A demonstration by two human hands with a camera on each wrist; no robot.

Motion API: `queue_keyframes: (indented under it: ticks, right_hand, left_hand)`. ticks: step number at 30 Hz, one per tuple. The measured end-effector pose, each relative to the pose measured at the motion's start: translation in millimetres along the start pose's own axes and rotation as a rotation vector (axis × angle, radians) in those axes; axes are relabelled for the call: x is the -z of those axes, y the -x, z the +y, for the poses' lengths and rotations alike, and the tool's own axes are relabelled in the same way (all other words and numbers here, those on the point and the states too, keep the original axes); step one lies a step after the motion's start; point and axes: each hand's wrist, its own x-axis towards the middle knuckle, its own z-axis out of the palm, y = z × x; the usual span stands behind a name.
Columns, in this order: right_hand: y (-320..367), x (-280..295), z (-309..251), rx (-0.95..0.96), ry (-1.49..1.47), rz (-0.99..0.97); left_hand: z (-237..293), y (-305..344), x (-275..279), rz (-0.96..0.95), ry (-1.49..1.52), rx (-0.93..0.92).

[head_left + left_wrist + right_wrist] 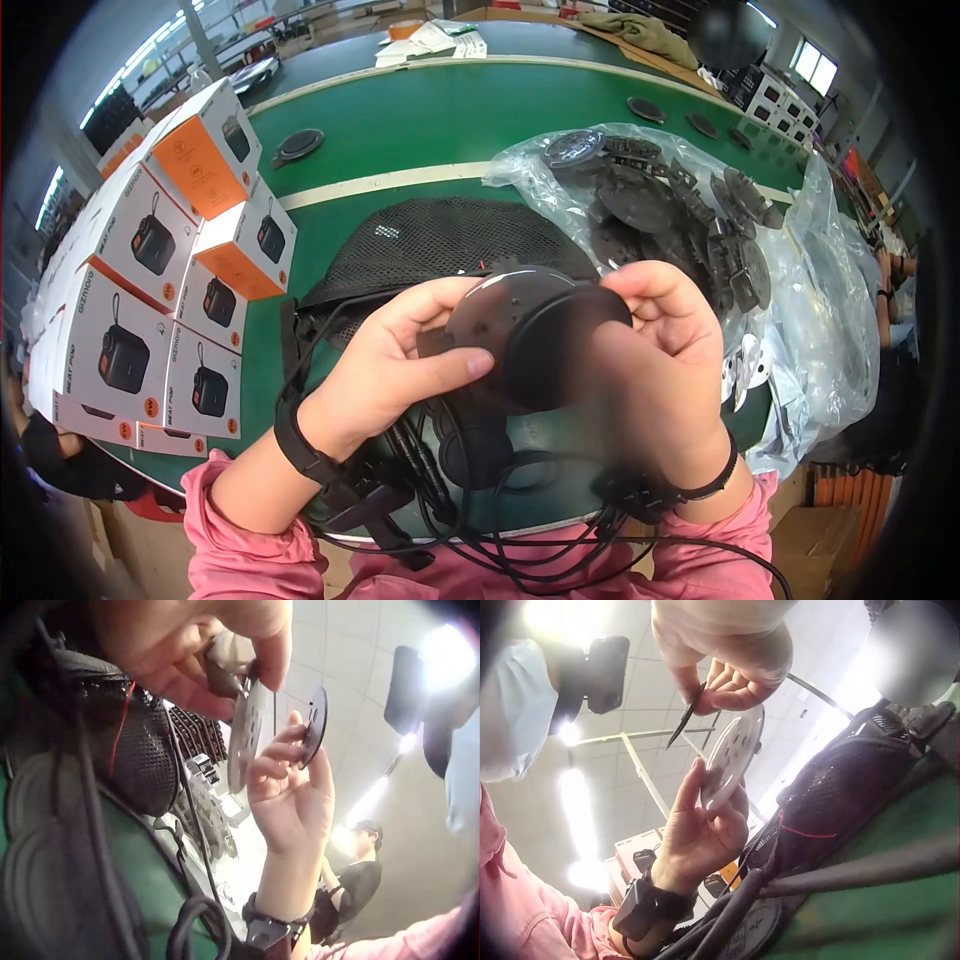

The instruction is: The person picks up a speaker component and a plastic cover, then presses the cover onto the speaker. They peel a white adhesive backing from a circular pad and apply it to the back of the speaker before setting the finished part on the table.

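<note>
In front of my chest, my left hand (385,360) grips a round black disc (490,305) by its edge, the thumb lying across its near face. The right wrist view shows holes or slots in this disc (731,761). My right hand (670,350), partly blurred in the head view, pinches a second, thinner black disc (548,355) between thumb and fingers. The thinner disc overlaps the first one in the head view. From the left wrist, the thin disc (316,729) appears tilted on edge and facing the other, with a gap between them.
A black mesh bag (430,240) lies just beyond my hands. To the right, several black round parts (650,200) sit on clear plastic wrap (830,330). White-and-orange speaker boxes (130,340) are stacked at left. Black cables (540,560) run across my lap. Several discs (298,146) lie on the green surface.
</note>
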Motion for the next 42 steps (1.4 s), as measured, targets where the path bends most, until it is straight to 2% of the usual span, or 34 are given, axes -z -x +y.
queue_keyframes:
  ticks: [2,4,5,8,9,10,12,14,16,18,19,20,21,22,25,28,33,42]
  right_hand:
    - [-0.5,1.9,-2.9,-0.013,-0.015,0.018]
    - [0.0,6.7,-4.2,-0.136,-0.034,0.026]
    - [-0.5,4.7,-2.8,-0.135,-0.039,0.02]
    - [0.1,-2.5,1.0,0.012,0.018,-0.008]
    - [0.0,0.4,3.2,0.098,0.14,-0.059]
    - [0.1,1.6,0.5,0.094,0.141,-0.055]
    - [-0.8,1.8,-7.1,0.274,0.643,-0.194]
    - [-1.9,-0.7,-8.1,0.339,0.681,-0.187]
    - [-3.2,-1.0,-11.4,0.486,0.853,-0.284]
    - [0.1,-0.5,-9.9,0.524,0.894,-0.285]
    - [1.4,-0.1,-9.4,0.564,0.936,-0.285]
    - [1.2,0.3,-10.5,0.562,0.938,-0.286]
    - [0.4,0.5,-12.4,0.639,0.998,-0.326]
    - [0.0,0.7,-13.4,0.715,1.059,-0.365]
    - [-0.1,1.8,-10.1,0.779,1.065,-0.394]
    - [-1.1,2.3,-11.9,0.773,1.09,-0.436]
    - [-0.7,2.0,-9.4,0.769,1.058,-0.399]
    - [2.4,3.0,-10.4,0.727,1.014,-0.369]
  left_hand:
    - [1.9,0.0,2.5,0.003,-0.047,0.011]
    - [0.7,0.6,9.5,-0.059,-0.039,0.072]
    - [-0.2,1.1,9.6,-0.016,-0.014,0.102]
    - [-0.2,2.4,6.5,0.046,0.011,0.036]
    - [1.4,2.9,4.7,0.047,0.013,0.038]
    - [3.9,3.8,2.0,0.073,0.055,-0.001]
    - [2.0,3.8,2.5,0.101,0.1,-0.039]
    - [-3.8,4.0,8.9,0.09,-0.247,-0.297]
    - [-1.6,4.5,12.1,0.061,-0.299,-0.343]
    - [3.6,4.2,13.3,-0.022,-0.483,-0.457]
    - [7.1,4.6,14.5,-0.021,-0.48,-0.456]
    - [11.3,5.2,15.7,-0.067,-0.612,-0.507]
    - [14.4,4.9,15.9,-0.115,-0.744,-0.557]
    - [15.8,3.9,15.2,-0.115,-0.742,-0.556]
    - [18.6,3.3,12.7,-0.174,-0.734,-0.657]
    - [20.5,4.7,10.5,-0.183,-0.724,-0.661]
    - [21.6,2.9,8.7,-0.166,-0.728,-0.751]
    - [16.9,1.9,4.5,-0.177,-0.58,-0.733]
